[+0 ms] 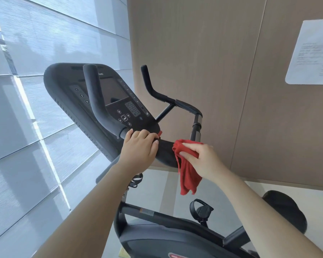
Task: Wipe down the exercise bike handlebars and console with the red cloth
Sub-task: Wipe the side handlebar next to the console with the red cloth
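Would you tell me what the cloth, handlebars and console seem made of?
The cloth looks like soft matte fabric, hanging in limp folds. The handlebars seem foam- or rubber-padded: dull black, no glare. The console is probably hard plastic, its screen glossy.

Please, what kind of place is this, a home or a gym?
Probably a gym or shared fitness room, though not certain: a sturdy exercise bike with a keypad console, and a printed notice fixed on the panelled wall.

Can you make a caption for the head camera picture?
The right hand holds the red cloth against the handlebars while the left hand grips them just below the console.
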The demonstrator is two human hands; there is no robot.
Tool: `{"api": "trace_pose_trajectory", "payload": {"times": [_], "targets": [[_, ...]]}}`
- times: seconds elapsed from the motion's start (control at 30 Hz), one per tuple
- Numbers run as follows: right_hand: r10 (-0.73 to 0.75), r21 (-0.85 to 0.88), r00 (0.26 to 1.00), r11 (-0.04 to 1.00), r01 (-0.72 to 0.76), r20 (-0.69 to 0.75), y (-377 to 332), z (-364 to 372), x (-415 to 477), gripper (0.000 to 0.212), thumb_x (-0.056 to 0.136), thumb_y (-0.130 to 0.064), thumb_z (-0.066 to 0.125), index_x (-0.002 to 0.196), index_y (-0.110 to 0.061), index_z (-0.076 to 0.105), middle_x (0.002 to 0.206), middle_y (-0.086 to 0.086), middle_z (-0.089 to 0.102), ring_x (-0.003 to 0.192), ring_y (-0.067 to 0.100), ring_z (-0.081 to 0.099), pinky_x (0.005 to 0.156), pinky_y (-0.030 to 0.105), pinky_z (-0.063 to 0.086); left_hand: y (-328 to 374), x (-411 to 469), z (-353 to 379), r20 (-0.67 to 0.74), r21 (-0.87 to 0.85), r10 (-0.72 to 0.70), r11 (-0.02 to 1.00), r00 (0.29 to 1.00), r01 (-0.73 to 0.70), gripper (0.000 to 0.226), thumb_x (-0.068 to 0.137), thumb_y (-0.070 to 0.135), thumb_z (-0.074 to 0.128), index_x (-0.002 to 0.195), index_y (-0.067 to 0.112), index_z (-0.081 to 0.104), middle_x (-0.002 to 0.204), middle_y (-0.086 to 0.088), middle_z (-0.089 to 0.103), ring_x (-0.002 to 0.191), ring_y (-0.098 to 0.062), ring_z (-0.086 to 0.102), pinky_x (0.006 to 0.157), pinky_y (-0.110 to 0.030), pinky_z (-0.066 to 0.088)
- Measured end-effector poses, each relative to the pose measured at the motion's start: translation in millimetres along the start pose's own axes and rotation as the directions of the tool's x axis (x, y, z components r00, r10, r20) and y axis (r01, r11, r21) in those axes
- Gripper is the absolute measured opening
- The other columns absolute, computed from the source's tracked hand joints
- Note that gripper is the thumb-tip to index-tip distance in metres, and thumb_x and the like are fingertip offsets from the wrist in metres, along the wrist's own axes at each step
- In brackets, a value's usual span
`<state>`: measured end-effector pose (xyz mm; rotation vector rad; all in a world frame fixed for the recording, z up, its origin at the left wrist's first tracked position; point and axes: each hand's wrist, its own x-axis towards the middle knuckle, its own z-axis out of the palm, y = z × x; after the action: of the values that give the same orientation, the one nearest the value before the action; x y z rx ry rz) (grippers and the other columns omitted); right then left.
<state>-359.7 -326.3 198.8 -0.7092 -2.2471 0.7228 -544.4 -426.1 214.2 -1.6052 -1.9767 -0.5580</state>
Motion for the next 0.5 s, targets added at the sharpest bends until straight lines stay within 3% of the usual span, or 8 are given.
{"api": "trace_pose_trajectory", "payload": {"times": [0.13, 0.3, 0.37, 0.43, 0.5], "targets": [[0.065, 0.177, 0.998, 0.982, -0.064, 0.001, 10, -10, -8, 0.031, 0.08, -0.034, 0.069, 0.111, -0.028, 0.067, 0.112, -0.013, 0.067, 0.106, 0.007, 0.061, 0.097, 0.035, 0.048, 0, 2, -2, 0.018, -0.007, -0.003, 1.0, 1.0, 0.003, 0.068, 0.085, 0.044, 0.002, 0.113, 0.024, 0.061, 0.105, 0.002, 0.06, 0.099, -0.022, 0.053, 0.099, -0.038, 0.027], [0.031, 0.311, 0.985, 0.95, 0.023, -0.17, -24, -15, 23, 0.03, 0.083, -0.033, 0.065, 0.113, -0.028, 0.065, 0.103, -0.023, 0.065, 0.099, 0.002, 0.061, 0.086, 0.02, 0.049, -4, 3, 0, 0.025, -0.019, -0.006, 1.0, 1.0, 0.007, 0.065, 0.085, 0.045, 0.005, 0.112, 0.026, 0.06, 0.104, 0.004, 0.059, 0.098, -0.02, 0.052, 0.099, -0.038, 0.028], [-0.009, 0.209, 0.993, 0.977, 0.034, -0.12, -30, -12, 30, 0.033, 0.09, -0.038, 0.055, 0.122, -0.03, 0.058, 0.116, -0.023, 0.059, 0.113, 0.005, 0.054, 0.095, 0.021, 0.043, -4, 3, 1, 0.016, -0.025, -0.011, 1.0, 1.0, 0.011, 0.062, 0.086, 0.045, 0.008, 0.11, 0.026, 0.061, 0.102, 0.004, 0.059, 0.097, -0.021, 0.053, 0.098, -0.04, 0.029], [0.008, -0.134, 1.0, 0.991, -0.004, 0.031, -18, -3, 30, 0.042, 0.095, -0.047, 0.037, 0.133, -0.033, 0.045, 0.141, -0.011, 0.044, 0.134, 0.016, 0.033, 0.111, 0.038, 0.026, -3, 3, 3, 0.006, -0.028, 0.0, 1.0, 1.0, 0.0, 0.059, 0.088, 0.044, 0.011, 0.108, 0.025, 0.062, 0.1, 0.003, 0.06, 0.094, -0.021, 0.054, 0.096, -0.039, 0.03], [0.08, -0.326, 0.992, 0.944, -0.044, 0.098, -5, 7, 20, 0.045, 0.096, -0.051, 0.025, 0.137, -0.037, 0.036, 0.147, -0.013, 0.034, 0.14, 0.014, 0.017, 0.112, 0.048, 0.011, -3, 3, 3, -0.006, -0.035, 0.009, 0.999, 1.0, -0.009, 0.057, 0.089, 0.043, 0.013, 0.107, 0.025, 0.063, 0.098, 0.004, 0.06, 0.092, -0.021, 0.054, 0.095, -0.038, 0.029]]}}
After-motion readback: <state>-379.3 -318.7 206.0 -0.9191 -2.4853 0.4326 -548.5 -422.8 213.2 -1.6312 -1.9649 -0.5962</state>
